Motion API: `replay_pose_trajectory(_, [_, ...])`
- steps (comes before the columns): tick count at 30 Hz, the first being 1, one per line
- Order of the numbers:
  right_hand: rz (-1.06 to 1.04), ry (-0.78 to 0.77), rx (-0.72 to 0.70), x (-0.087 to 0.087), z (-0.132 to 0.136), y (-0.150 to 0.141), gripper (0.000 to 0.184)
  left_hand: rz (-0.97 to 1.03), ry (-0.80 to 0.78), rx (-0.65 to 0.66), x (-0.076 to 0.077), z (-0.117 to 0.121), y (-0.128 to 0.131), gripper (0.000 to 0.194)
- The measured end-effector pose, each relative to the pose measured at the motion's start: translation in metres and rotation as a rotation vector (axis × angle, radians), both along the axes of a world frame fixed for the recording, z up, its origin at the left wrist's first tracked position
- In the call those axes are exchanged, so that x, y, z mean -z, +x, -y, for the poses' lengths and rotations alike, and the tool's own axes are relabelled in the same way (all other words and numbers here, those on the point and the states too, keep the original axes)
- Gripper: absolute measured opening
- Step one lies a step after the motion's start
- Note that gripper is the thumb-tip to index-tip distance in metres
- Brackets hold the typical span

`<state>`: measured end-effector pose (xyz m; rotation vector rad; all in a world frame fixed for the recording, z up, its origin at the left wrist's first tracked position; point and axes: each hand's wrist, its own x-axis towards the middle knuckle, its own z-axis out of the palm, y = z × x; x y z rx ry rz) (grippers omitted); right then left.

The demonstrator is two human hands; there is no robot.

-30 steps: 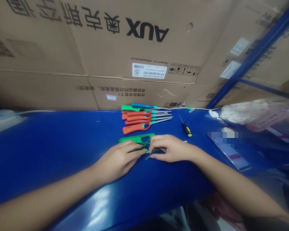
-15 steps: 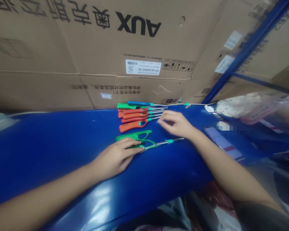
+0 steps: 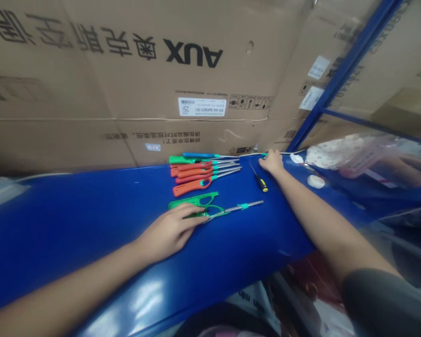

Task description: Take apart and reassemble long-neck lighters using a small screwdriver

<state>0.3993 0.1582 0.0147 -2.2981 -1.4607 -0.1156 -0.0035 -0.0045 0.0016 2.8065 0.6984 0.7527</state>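
My left hand (image 3: 173, 228) presses on an opened green gas lighter (image 3: 193, 201), fingers closed over one half of its casing. Its metal tube (image 3: 252, 204) points right, with a teal collar (image 3: 243, 206) around it. The other casing half lies just behind my fingers. At the back edge of the blue surface, my right hand (image 3: 272, 162) has thumb and fingertips closed about a small teal plastic piece (image 3: 264, 155), partly hidden. A black and yellow screwdriver (image 3: 260, 181) lies just in front of that hand.
Several orange-red lighters (image 3: 191, 187), a green one (image 3: 177, 160) and a blue one (image 3: 196, 155) lie in a row behind the opened lighter. A large cardboard box (image 3: 133, 93) stands along the back. A white round object (image 3: 315, 181) and plastic bags (image 3: 340, 154) are at right.
My right hand has moved back and right, to the teal piece at the rear edge. The screwdriver now shows on the surface. My left hand stays on the green lighter. The view has shifted slightly.
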Motion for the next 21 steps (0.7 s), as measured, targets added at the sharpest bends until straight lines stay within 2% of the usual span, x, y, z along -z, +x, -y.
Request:
replay_pose_trajectory(8, [0.105,-0.083,0.098,-0.004,-0.020,0.010,0.036,-0.019,0.003,-0.006,-0.001,0.002,0.000,0.039])
replay_pose_trajectory(21, [0.277,-0.167,0.051,-0.013,-0.019,0.002,0.037,-0.017,-0.009,0.004,0.000,0.001,0.000,0.037])
